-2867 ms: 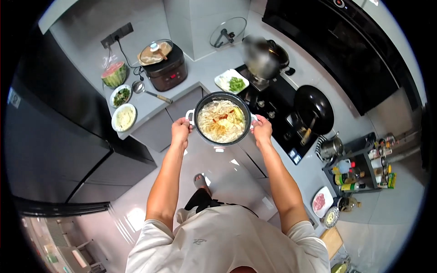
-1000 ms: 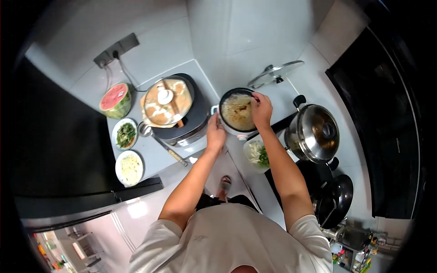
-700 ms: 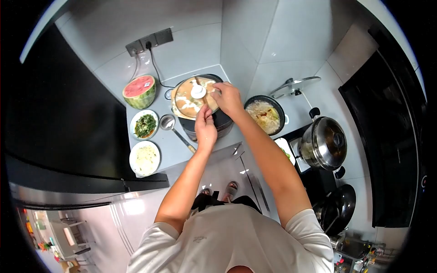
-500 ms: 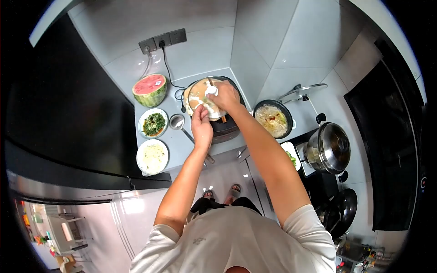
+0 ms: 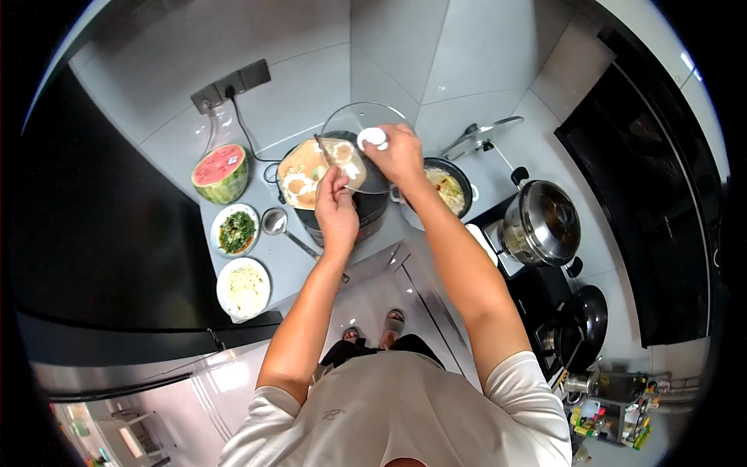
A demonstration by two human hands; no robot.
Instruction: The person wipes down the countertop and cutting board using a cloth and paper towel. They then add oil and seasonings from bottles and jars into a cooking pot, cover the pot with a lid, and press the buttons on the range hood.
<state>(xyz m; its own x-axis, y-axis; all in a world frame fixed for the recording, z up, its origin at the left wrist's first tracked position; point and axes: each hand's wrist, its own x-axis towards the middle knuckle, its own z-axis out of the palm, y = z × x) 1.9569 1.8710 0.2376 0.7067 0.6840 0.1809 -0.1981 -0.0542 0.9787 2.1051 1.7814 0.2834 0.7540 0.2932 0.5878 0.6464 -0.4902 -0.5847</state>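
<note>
My right hand (image 5: 398, 154) grips the white knob (image 5: 373, 138) of a clear glass lid (image 5: 362, 117), held tilted over the right side of a dark round cooker (image 5: 369, 212). Beneath and beside the lid, a flat cream-coloured piece of food (image 5: 292, 167) with egg-like white and yellow patches lies on the cooker. My left hand (image 5: 338, 212) is at its front edge, fingers closed. A thin brown stick (image 5: 322, 149) runs from those fingertips across the food; the fingers appear to pinch its near end. Part of the food is hidden by my hands.
Left on the counter are a cut watermelon (image 5: 221, 174), a plate of chopped greens (image 5: 236, 230), a plate of pale shreds (image 5: 243, 288) and a ladle (image 5: 275, 221). To the right stand a pan of food (image 5: 451, 191), a propped glass lid (image 5: 486, 136) and a steel pot (image 5: 541, 222).
My right hand has lifted the glass lid and shifted it to the right, uncovering more of the food. My left fingers have come to the brown stick. The camera view has shifted.
</note>
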